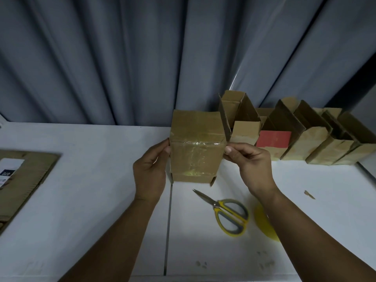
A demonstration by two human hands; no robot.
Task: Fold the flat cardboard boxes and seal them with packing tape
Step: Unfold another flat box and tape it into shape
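Head view has the taped box (196, 151) upright above the middle of the desk (91, 149), left hand (149, 169) gripping its left edge, right hand (251, 165) pinching its right edge, and the row of folded boxes (305, 143) along the far edge lies nearer the right hand.

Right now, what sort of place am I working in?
Probably a makeshift packing station: a white table against a grey curtain, a row of folded boxes at the back, and scissors and yellow tape lying near.
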